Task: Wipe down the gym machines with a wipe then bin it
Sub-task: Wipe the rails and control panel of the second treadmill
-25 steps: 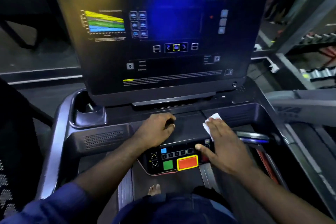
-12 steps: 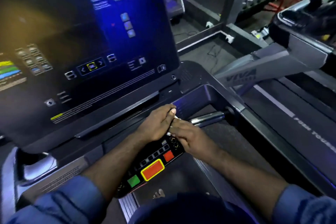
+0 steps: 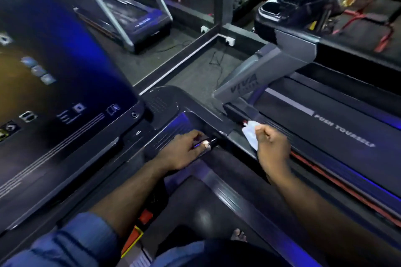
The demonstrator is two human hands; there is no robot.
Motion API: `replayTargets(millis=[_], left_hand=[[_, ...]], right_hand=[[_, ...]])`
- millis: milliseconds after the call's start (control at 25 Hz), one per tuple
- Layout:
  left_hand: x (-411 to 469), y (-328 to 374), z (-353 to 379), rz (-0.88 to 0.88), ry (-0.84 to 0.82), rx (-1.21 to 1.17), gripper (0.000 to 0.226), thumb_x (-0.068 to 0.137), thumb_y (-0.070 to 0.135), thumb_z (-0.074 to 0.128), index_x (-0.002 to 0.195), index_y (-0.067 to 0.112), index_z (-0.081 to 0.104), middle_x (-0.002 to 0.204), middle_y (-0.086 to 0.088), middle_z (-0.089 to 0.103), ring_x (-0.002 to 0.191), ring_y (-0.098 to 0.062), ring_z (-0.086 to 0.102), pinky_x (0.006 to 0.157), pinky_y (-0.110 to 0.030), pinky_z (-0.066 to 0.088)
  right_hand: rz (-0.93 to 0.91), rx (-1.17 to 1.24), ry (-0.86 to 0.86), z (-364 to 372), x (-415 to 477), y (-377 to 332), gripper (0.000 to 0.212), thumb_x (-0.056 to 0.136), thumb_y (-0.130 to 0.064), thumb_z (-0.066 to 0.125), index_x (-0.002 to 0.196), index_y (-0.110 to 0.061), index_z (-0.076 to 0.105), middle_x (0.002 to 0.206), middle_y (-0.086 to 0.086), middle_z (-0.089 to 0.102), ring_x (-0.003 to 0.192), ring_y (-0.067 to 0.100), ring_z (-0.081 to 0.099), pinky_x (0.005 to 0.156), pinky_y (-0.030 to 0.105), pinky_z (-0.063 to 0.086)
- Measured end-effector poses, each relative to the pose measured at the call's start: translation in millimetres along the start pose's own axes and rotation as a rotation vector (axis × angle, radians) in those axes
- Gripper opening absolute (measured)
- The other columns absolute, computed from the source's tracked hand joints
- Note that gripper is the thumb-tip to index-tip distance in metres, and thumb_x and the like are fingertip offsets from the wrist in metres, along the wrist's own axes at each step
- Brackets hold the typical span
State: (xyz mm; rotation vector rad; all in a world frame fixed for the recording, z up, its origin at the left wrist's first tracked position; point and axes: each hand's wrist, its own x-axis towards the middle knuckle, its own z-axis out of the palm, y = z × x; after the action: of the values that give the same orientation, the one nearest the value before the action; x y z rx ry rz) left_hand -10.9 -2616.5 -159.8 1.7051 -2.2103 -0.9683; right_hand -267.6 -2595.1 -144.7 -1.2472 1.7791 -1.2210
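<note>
On the left my left hand (image 3: 184,151) rests fingers-down, closed around the treadmill's handlebar (image 3: 211,142) by the console (image 3: 65,84). To the right, my right hand (image 3: 272,144) is fisted, pinching the white wipe (image 3: 250,133) in the air beside the console edge. I judge wiping is mid-way; no bin is in view, so binning remains.

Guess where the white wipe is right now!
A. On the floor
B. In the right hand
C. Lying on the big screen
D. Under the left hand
B: the right hand is closed around the white wipe, holding it out past the treadmill's side rail, while the left hand rests on the handlebar.
</note>
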Motion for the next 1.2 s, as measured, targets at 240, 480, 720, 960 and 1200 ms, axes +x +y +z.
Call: replayTargets(millis=[240, 480, 720, 960, 1200], left_hand=[[55.8, 12.9, 15.9, 0.16, -0.015, 0.228, 0.048, 0.096, 0.039, 0.069, 0.135, 0.016, 0.057, 0.129, -0.005, 0.059, 0.123, -0.025, 0.053, 0.11, -0.033, 0.039], [112.0, 11.6, 10.2, 0.441, 0.007, 0.342, 0.052, 0.091, 0.037, 0.053, 0.132, 0.006, 0.06, 0.136, -0.014, 0.059, 0.125, -0.033, 0.055, 0.111, -0.042, 0.043], [177.9, 24.0, 20.4, 0.58, -0.05, 0.31, 0.041, 0.087, 0.028, 0.037, 0.11, 0.009, 0.066, 0.111, -0.014, 0.065, 0.102, -0.037, 0.061, 0.091, -0.049, 0.051], [190.4, 21.0, 40.9, 0.549, -0.135, 0.331, 0.032, 0.09, 0.03, 0.037, 0.105, 0.013, 0.06, 0.108, -0.01, 0.061, 0.103, -0.034, 0.058, 0.09, -0.052, 0.05], [187.7, 24.5, 40.0, 0.455, -0.106, 0.258, 0.032, 0.093, 0.04, 0.029, 0.097, 0.022, 0.055, 0.103, -0.003, 0.061, 0.099, -0.029, 0.059, 0.088, -0.048, 0.052]], right_hand=[[-0.571, -0.727, -0.27, -5.1, -8.5, 106.6, 0.043, 0.106, -0.024, 0.042, 0.142, -0.009, 0.059, 0.147, 0.013, 0.059, 0.138, 0.028, 0.056, 0.117, 0.041, 0.038], [-0.423, -0.912, -0.346, 43.0, 6.0, 91.4, 0.074, 0.098, -0.053, 0.045, 0.157, -0.008, 0.037, 0.163, 0.014, 0.039, 0.149, 0.032, 0.041, 0.12, 0.047, 0.034], [-0.461, -1.105, -0.326, 20.2, -31.8, 87.1, 0.094, 0.094, -0.067, 0.048, 0.164, -0.009, 0.023, 0.172, 0.012, 0.014, 0.159, 0.03, 0.015, 0.125, 0.049, 0.025], [-0.146, -1.033, -0.083, 48.5, -35.0, 77.1, 0.102, 0.092, -0.072, 0.054, 0.161, -0.002, 0.027, 0.17, 0.018, 0.019, 0.158, 0.034, 0.016, 0.126, 0.053, 0.021], [-0.334, -1.031, -0.206, 81.3, -26.1, 68.7, 0.105, 0.088, -0.08, 0.05, 0.162, -0.009, 0.029, 0.171, 0.01, 0.022, 0.16, 0.026, 0.013, 0.126, 0.048, 0.021]])
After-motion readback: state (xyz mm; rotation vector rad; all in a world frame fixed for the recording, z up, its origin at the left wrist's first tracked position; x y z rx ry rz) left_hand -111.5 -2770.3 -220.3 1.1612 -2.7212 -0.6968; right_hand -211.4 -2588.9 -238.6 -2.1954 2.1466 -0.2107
